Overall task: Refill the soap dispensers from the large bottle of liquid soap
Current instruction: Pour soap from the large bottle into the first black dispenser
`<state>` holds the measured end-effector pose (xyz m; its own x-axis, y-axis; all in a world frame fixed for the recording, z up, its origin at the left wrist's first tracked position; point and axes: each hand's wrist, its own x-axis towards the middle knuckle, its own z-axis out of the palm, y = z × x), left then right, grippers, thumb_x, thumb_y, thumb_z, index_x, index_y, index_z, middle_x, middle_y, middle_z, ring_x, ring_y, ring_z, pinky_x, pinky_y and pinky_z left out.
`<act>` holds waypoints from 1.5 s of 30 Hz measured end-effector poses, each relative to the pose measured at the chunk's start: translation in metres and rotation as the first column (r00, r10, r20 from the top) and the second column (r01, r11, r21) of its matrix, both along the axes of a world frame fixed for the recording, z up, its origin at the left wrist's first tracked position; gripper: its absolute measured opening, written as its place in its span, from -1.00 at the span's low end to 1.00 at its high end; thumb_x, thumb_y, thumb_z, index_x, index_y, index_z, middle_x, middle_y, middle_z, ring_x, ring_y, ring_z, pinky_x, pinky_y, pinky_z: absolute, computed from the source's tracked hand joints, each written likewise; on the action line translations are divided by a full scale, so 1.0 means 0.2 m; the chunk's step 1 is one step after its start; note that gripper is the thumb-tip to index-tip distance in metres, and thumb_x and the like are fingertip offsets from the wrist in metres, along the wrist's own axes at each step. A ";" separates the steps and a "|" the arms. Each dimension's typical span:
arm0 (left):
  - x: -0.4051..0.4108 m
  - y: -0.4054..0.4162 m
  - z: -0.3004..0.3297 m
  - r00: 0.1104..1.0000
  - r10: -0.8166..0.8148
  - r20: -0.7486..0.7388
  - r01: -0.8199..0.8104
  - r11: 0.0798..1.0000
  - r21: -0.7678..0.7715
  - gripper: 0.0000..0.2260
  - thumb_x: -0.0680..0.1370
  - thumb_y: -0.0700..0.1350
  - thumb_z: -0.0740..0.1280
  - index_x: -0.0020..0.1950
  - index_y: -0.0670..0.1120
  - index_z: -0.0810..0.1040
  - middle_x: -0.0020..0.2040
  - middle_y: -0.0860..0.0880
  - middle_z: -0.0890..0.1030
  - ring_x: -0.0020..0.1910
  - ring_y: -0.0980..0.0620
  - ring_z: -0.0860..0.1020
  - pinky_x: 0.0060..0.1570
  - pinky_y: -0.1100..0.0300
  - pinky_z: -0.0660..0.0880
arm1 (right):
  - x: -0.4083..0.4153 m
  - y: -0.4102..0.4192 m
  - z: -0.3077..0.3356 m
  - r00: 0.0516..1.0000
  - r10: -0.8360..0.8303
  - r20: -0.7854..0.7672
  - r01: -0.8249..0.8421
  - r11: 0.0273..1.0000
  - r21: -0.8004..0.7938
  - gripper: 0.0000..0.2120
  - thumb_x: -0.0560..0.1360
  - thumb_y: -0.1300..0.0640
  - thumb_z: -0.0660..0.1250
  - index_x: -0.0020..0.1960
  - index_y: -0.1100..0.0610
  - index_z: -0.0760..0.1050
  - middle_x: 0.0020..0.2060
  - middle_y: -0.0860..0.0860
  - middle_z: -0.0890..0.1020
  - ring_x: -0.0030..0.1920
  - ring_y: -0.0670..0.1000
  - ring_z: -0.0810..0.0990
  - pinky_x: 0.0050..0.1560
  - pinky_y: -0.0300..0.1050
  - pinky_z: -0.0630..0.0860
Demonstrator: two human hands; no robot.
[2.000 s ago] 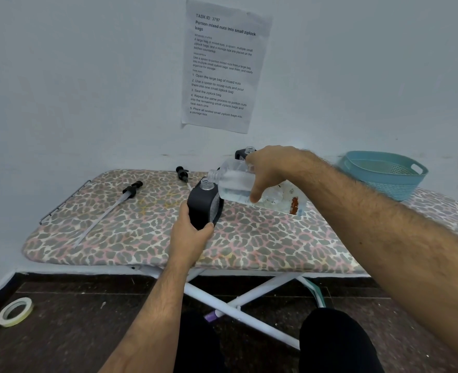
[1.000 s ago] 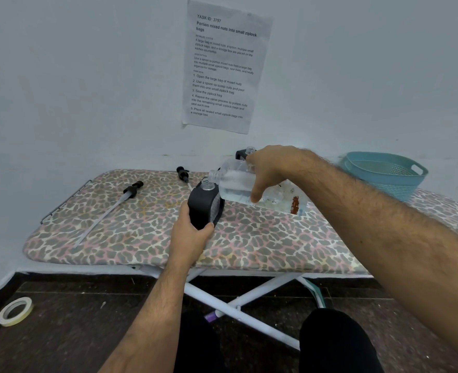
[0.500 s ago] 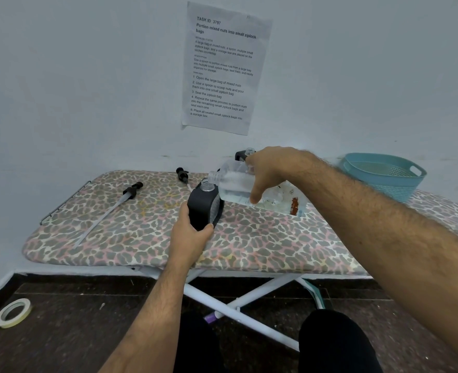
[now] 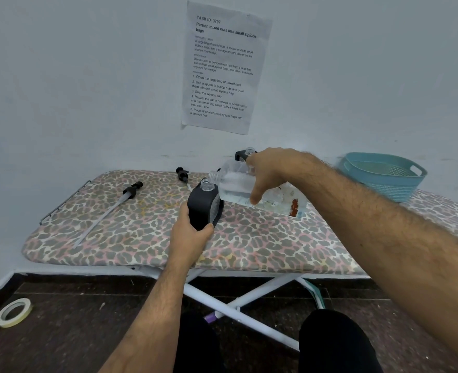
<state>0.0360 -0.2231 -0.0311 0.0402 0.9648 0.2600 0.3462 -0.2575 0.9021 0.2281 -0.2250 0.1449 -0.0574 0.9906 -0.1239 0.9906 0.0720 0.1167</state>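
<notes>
A black soap dispenser (image 4: 202,205) with an open clear neck stands on the leopard-print ironing board (image 4: 141,232). My left hand (image 4: 188,235) grips its lower body. My right hand (image 4: 269,172) holds a large clear bottle of liquid soap (image 4: 238,187) tilted nearly flat, its open mouth just above the dispenser's neck. A second black dispenser (image 4: 242,155) shows partly behind my right hand. Two pump heads with long tubes lie on the board: one (image 4: 129,193) at the left, one (image 4: 182,175) near the back.
A teal plastic basket (image 4: 381,175) sits on the board at the far right. A printed sheet (image 4: 223,68) hangs on the wall. A roll of tape (image 4: 13,312) lies on the dark floor at the left. The board's white legs (image 4: 238,305) cross below.
Both hands, the bottle and the dispenser have held nearly the same pose over the two seconds; only the view has shifted slightly.
</notes>
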 end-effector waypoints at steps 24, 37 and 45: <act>0.01 0.01 -0.01 1.000 0.006 0.023 -0.006 1.000 0.000 -0.52 0.49 -0.18 0.44 0.29 0.17 0.35 0.06 0.30 0.55 0.03 0.35 0.53 -0.09 0.43 0.42 | 0.13 0.00 -0.36 0.912 0.051 -0.407 0.011 0.989 0.149 -0.34 0.27 -0.22 0.55 0.20 0.03 0.35 -0.06 -0.12 0.50 -0.04 0.01 0.52 -0.19 -0.09 0.45; 0.01 0.03 -0.03 0.999 0.022 0.026 -0.022 1.000 -0.001 -0.48 0.49 -0.19 0.44 0.35 0.14 0.35 0.08 0.28 0.53 0.05 0.33 0.51 -0.02 0.35 0.42 | 0.33 -0.05 -0.56 0.471 -0.007 -0.882 0.406 0.890 0.209 -0.39 0.30 -0.14 0.58 0.20 -0.05 0.35 -0.04 -0.11 0.52 0.00 0.00 0.57 -0.02 0.07 0.61; 0.02 0.03 -0.04 0.999 0.030 0.025 -0.030 1.000 0.004 -0.45 0.49 -0.19 0.45 0.42 0.07 0.34 0.12 0.19 0.54 0.08 0.24 0.53 -0.02 0.34 0.43 | 0.42 -0.09 -0.63 0.249 0.094 -0.964 0.635 0.736 0.236 -0.39 0.34 -0.04 0.58 0.25 -0.01 0.32 0.09 -0.03 0.52 0.08 0.01 0.55 0.11 0.00 0.53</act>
<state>0.0406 -0.2172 -0.0386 0.0051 0.9644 0.2645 0.3316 -0.2511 0.9094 0.3116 -0.2424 0.0195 0.5237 0.8068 0.2736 0.3776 0.0680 -0.9235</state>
